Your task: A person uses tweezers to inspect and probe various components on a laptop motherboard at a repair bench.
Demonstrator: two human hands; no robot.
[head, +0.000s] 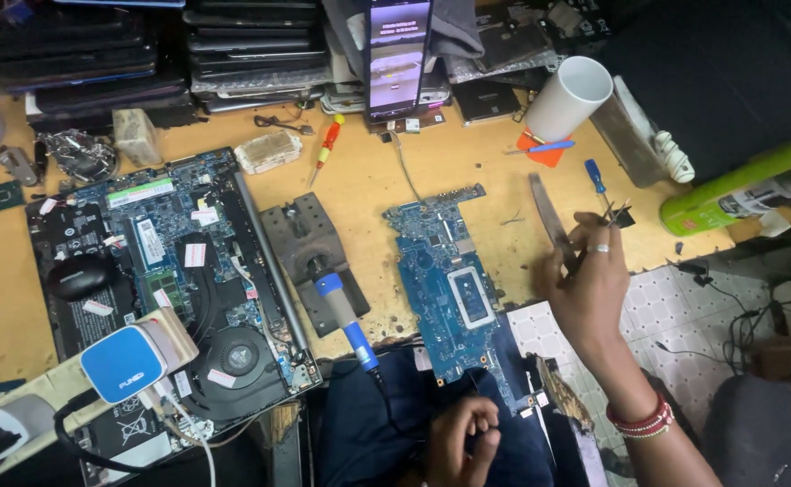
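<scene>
My right hand [585, 284], a ring on one finger and red bangles at the wrist, is raised over the bench's right edge. It pinches thin metal tweezers [613, 213] whose tips hold a small dark part. A long grey metal blade [547, 212] slants up-left from the same hand. A bare blue circuit board [445, 280] lies on the wooden bench just left of this hand. My left hand [463, 442] rests low in my lap on dark blue cloth, fingers curled shut; I cannot tell if anything is inside.
A blue-handled soldering iron [341, 311] lies on a grey metal stand [305, 239]. An opened laptop [188, 261] fills the left, with a black mouse [80, 275] on it. Behind are a white cup [571, 95], an upright phone [397, 54], a blue screwdriver [596, 176], a green can [747, 189] and stacked laptops [80, 50].
</scene>
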